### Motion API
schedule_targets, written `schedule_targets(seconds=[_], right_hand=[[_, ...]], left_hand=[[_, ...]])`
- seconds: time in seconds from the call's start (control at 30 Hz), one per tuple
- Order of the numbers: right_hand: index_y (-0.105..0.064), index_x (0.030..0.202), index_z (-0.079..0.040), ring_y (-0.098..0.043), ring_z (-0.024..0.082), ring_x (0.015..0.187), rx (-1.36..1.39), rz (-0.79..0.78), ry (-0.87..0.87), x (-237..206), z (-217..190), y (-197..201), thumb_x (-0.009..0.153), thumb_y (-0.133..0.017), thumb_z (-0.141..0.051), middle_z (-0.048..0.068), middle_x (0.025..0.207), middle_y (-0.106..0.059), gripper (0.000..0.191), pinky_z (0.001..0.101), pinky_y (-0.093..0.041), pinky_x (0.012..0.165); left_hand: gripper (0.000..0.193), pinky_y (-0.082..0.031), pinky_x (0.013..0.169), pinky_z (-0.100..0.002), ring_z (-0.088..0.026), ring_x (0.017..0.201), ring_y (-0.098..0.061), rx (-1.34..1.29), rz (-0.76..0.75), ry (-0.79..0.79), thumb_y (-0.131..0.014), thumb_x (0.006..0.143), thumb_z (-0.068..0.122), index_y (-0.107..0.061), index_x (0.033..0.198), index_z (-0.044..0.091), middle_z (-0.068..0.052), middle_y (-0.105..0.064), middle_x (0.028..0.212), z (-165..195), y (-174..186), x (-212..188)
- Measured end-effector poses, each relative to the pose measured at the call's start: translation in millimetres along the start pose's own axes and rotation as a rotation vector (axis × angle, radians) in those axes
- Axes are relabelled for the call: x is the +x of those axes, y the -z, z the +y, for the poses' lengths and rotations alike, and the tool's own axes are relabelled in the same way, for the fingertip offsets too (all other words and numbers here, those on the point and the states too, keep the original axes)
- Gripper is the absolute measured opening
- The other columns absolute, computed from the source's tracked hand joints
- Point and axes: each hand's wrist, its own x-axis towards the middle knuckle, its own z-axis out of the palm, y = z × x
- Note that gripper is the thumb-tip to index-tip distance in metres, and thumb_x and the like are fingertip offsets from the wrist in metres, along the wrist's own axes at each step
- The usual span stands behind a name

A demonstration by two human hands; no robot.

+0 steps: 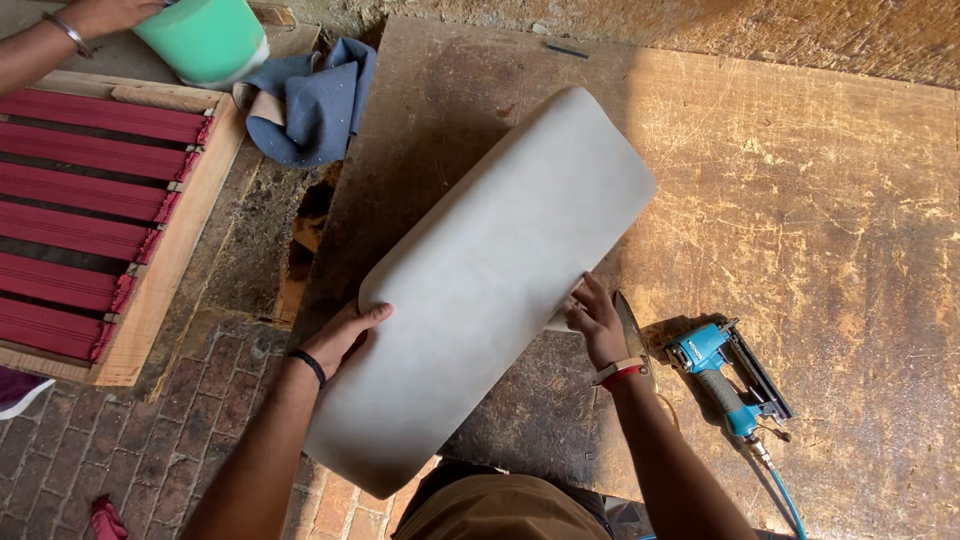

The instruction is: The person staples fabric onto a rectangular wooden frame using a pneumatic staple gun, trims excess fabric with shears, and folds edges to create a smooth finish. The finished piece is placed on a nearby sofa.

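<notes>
Smooth matt grey cushion (490, 290) on scratched, rough plywood board (800, 180).

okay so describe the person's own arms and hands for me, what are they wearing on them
Both forearms are bare, with no sleeves in view. The left hand has a thin black band around the wrist. The right hand has a wristband in white and red around the wrist. No gloves show on either hand, and I can see no rings.
</notes>
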Motion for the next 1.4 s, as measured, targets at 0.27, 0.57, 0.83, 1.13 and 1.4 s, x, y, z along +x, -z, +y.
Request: schedule_targets(seconds=[0.27, 0.57, 0.83, 1.13, 1.4], right_hand=[[-0.047, 0.147, -0.01, -0.047, 0.038, 0.139, -1.223, 0.196, -0.25, 6.5, -2.8, 44.3, 0.077, -0.083, -0.057, 0.021, 0.154, -0.043, 0.092, 0.0477, -0.05, 0.106], [-0.064, 0.134, -0.015, -0.068, 0.041, 0.109, -1.06, 0.322, -0.073, 50.2, 39.3, 81.0, 0.081, -0.084, -0.037, 0.021, 0.125, -0.065, 0.061, 0.0516, -0.057, 0.092], [-0.067, 0.13, -0.006, -0.066, 0.037, 0.109, -0.966, 0.293, 0.193, 125.2, -14.0, 69.3, 0.088, -0.082, -0.042, 0.021, 0.121, -0.065, 0.056, 0.0473, -0.054, 0.093], [-0.002, 0.16, -0.002, -0.049, 0.037, 0.139, -0.364, -0.15, -0.06, 17.5, 18.9, -86.4, 0.084, -0.078, -0.054, 0.027, 0.152, -0.043, 0.119, 0.0461, -0.044, 0.112], [-0.02, 0.166, -0.029, -0.021, 0.036, 0.156, -0.638, -0.448, -0.028, 7.6, -8.5, -38.8, 0.082, -0.074, -0.052, 0.012, 0.17, -0.027, 0.103, 0.0482, -0.026, 0.123]], left_hand=[[0.148, -0.047, 0.112, -0.047, -0.035, 0.14, -0.049, -0.185, 0.414, -0.011, -0.09, 0.059, 0.046, 0.007, 0.161, 0.001, -0.028, -0.043, 0.153, 29.9, -50.3, 2.1], [0.15, -0.039, 0.117, -0.045, -0.034, 0.147, -0.039, -0.163, 0.459, -0.079, -0.092, 0.059, 0.05, 0.005, 0.16, -0.004, -0.029, -0.034, 0.158, 22.6, -41.4, 13.0], [0.108, -0.044, 0.11, -0.042, -0.027, 0.136, -0.051, -0.42, 0.488, -0.152, -0.083, 0.069, 0.046, -0.03, 0.154, 0.004, -0.014, -0.053, 0.148, -33.6, -71.0, -5.1], [0.075, -0.037, 0.115, -0.038, -0.023, 0.141, -0.044, -0.754, 0.313, -0.145, -0.055, 0.097, 0.05, -0.032, 0.157, 0.01, -0.008, -0.046, 0.153, -93.9, -116.4, -24.9], [0.081, -0.029, 0.12, -0.04, -0.027, 0.141, -0.045, -0.405, -0.548, -0.031, -0.07, 0.087, 0.046, -0.043, 0.149, 0.002, -0.014, -0.058, 0.142, -105.5, -225.1, -87.5]])
